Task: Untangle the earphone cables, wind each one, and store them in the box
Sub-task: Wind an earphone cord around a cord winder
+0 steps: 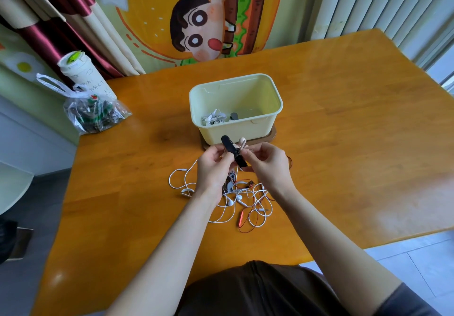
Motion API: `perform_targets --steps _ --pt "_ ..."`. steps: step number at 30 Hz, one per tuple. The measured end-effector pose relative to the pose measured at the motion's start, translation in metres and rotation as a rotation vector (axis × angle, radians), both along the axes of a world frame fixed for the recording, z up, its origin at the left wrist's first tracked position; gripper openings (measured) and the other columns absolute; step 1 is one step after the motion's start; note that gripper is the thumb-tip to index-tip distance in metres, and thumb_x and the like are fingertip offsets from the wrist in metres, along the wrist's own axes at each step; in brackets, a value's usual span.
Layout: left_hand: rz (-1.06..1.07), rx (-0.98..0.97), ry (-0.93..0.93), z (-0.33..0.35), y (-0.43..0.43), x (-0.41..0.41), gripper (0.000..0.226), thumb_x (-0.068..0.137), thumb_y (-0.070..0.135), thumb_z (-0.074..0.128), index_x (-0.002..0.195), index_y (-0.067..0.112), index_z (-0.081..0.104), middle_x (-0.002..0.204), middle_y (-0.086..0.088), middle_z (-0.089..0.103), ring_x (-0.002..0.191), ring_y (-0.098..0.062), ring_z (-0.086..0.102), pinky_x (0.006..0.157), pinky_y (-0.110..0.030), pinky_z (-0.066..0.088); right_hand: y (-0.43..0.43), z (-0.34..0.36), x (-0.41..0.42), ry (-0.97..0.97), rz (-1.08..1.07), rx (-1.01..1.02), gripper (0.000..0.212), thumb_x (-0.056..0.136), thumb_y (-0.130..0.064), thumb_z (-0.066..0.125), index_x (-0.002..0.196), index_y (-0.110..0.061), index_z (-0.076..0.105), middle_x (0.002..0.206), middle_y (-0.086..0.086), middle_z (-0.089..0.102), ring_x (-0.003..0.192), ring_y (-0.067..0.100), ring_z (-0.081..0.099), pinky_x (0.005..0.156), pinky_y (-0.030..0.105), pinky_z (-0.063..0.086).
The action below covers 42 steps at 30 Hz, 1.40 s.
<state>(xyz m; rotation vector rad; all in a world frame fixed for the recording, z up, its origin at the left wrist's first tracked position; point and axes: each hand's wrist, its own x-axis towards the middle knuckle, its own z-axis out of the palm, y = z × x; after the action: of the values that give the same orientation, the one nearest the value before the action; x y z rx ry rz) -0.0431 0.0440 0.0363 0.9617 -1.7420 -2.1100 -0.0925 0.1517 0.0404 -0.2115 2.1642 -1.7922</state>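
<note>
A pale yellow box (266, 87) stands mid-table on a brown lid. Inside it lie a wound white earphone (213, 118) and a small black item (234, 116). Just in front of the box, both hands are raised above the table. My left hand (211, 166) and my right hand (266, 162) together grip a black strap (233, 152) around a wound pink earphone (242, 142), whose bud sticks up. Below the hands a tangle of white and red earphone cables (245, 202) lies on the table.
A clear plastic bag (94, 113) with dark contents sits at the table's left corner, next to a white cup with a green lid (78, 69). The wooden table (356, 131) stretches right and toward me. A cartoon curtain hangs behind.
</note>
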Motion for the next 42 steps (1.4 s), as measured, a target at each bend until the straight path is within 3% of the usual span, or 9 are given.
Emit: perform_targets --steps 7,15,24,28,33,35,37,40,42 --pt "-0.072 0.060 0.065 0.0067 -0.0001 0.0042 0.021 0.092 0.003 0.056 0.109 0.009 0.067 0.108 -0.007 0.071 0.105 -0.021 0.066 0.086 -0.034 0.055 0.0011 0.0007 -0.0013 0.020 -0.027 -0.032 0.016 0.087 -0.018 0.066 0.086 -0.002 0.066 0.080 0.009 0.071 0.069 0.016 0.070 0.064 0.040 0.060" --pt "-0.068 -0.067 -0.041 0.0026 -0.0005 0.0021 0.024 0.086 0.023 0.070 0.108 0.012 0.069 0.103 -0.003 0.073 0.100 -0.017 0.068 0.091 -0.043 0.054 0.0045 0.0034 -0.0011 0.041 0.016 0.034 0.013 0.087 -0.024 0.067 0.077 -0.016 0.063 0.077 0.001 0.070 0.067 0.015 0.070 0.063 0.037 0.060" --pt "-0.037 -0.049 -0.109 0.0003 -0.0039 0.0084 0.022 0.093 0.000 0.052 0.105 0.007 0.068 0.100 -0.004 0.073 0.095 -0.016 0.069 0.080 -0.033 0.057 0.0045 -0.0010 0.0024 0.262 0.156 0.199 0.013 0.084 -0.023 0.068 0.082 -0.012 0.063 0.074 0.002 0.066 0.070 0.018 0.063 0.062 0.029 0.051" --pt "-0.036 -0.056 -0.115 0.0021 -0.0039 0.0096 0.024 0.092 -0.002 0.051 0.097 0.011 0.070 0.096 0.000 0.074 0.093 -0.015 0.069 0.079 -0.033 0.058 0.0042 -0.0040 0.0045 0.164 0.163 0.143 0.011 0.085 -0.024 0.067 0.080 -0.018 0.059 0.074 0.001 0.066 0.070 0.018 0.064 0.064 0.034 0.055" --pt "-0.044 -0.066 -0.132 0.0032 -0.0050 0.0093 0.024 0.093 0.000 0.051 0.104 0.009 0.070 0.099 -0.001 0.074 0.091 -0.013 0.069 0.069 -0.025 0.057 0.0019 -0.0034 0.0054 0.117 0.173 0.113 0.017 0.088 -0.024 0.064 0.076 -0.018 0.053 0.067 -0.006 0.058 0.059 0.006 0.054 0.054 0.017 0.046" --pt "-0.047 -0.050 -0.136 0.0033 -0.0059 0.0098 0.023 0.094 0.001 0.051 0.105 0.009 0.070 0.099 -0.003 0.073 0.091 -0.014 0.069 0.071 -0.027 0.058 0.0009 -0.0029 0.0056 0.080 0.180 0.094 0.017 0.089 -0.024 0.062 0.077 -0.020 0.051 0.066 -0.005 0.056 0.060 0.007 0.053 0.059 0.024 0.049" --pt "-0.053 -0.002 -0.129 0.0031 -0.0058 0.0103 0.023 0.094 0.000 0.051 0.108 0.007 0.068 0.101 -0.006 0.072 0.092 -0.017 0.069 0.075 -0.031 0.059 0.0010 -0.0020 0.0047 0.063 0.175 0.086 0.014 0.089 -0.025 0.061 0.079 -0.020 0.052 0.066 -0.005 0.054 0.059 0.006 0.053 0.062 0.028 0.051" --pt "-0.074 0.108 -0.081 0.0029 -0.0023 0.0101 0.023 0.094 0.002 0.052 0.112 0.005 0.066 0.102 -0.011 0.071 0.092 -0.018 0.068 0.079 -0.034 0.058 0.0030 -0.0002 0.0030 0.054 0.159 0.037 0.012 0.091 -0.023 0.059 0.082 -0.019 0.053 0.068 -0.006 0.054 0.056 -0.003 0.052 0.055 0.013 0.045" --pt "-0.062 0.185 -0.055 0.0025 -0.0007 0.0092 0.025 0.094 0.001 0.050 0.114 0.005 0.064 0.104 -0.013 0.070 0.095 -0.020 0.067 0.080 -0.034 0.057 0.0037 -0.0004 0.0026 0.047 0.161 0.008 0.010 0.091 -0.026 0.060 0.085 -0.019 0.055 0.074 -0.006 0.059 0.062 -0.001 0.055 0.059 0.014 0.047"
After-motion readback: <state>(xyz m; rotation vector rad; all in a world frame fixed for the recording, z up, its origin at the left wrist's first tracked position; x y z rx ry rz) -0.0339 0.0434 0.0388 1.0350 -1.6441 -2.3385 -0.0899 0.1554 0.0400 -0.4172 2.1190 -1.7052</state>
